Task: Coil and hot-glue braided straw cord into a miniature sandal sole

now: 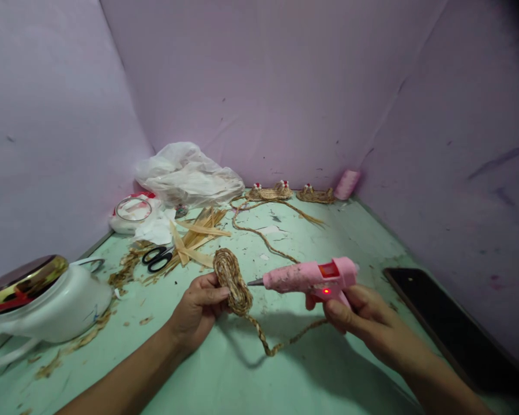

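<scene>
Between the thumb and fingers of my left hand [203, 305] is a flat oval coil of braided straw cord [230, 279], held tilted above the table. My right hand [367, 317] is closed around the handle of a pink glue gun [307, 276], whose red light glows. The gun's metal nozzle points left, at or very near the coil's right edge; I cannot tell whether it touches. A loose length of braid [268, 349] hangs from the coil's lower end and runs right, toward my right hand.
On the green table [199, 380] lie black-handled scissors [158, 259], dry straw strips [199, 230] and a long braid [259, 233]. A white teapot [64, 300] stands left, a dark phone [441, 323] right. Behind are a plastic bag [190, 173], small straw slippers [270, 193] and a pink thread spool [347, 184].
</scene>
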The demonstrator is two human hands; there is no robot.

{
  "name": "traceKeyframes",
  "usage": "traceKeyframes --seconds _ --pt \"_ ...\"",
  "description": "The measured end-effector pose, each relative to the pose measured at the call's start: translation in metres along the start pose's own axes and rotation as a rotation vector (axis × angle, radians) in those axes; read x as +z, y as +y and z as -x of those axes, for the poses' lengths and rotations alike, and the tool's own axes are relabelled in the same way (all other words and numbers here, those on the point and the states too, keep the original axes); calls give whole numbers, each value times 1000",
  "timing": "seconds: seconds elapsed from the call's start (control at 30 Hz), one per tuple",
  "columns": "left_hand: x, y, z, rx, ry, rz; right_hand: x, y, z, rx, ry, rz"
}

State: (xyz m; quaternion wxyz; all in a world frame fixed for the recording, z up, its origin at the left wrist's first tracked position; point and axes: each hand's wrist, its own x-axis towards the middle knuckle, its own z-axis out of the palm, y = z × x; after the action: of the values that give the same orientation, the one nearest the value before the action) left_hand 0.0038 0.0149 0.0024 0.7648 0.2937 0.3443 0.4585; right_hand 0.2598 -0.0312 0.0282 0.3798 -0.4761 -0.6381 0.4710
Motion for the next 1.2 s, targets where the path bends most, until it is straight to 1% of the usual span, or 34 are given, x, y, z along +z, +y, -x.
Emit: traceKeyframes --seconds 0.2,0.5,0.77,0.97,1.2 --pt "-1 0 0 0 8 8 0 -3 -1 -20 -19 36" --pt "0 1 -2 -17 30 -3 1 -1 -1 -46 -10 -12" --pt "-2 -1 -1 -12 -3 -73 2 -1 -2 -36 -4 22" --pt "-1 -2 2 -27 -60 -114 4 -5 -2 -42 -17 9" --pt "1 -1 2 -30 -61 -109 2 -2 -2 -42 -11 15"
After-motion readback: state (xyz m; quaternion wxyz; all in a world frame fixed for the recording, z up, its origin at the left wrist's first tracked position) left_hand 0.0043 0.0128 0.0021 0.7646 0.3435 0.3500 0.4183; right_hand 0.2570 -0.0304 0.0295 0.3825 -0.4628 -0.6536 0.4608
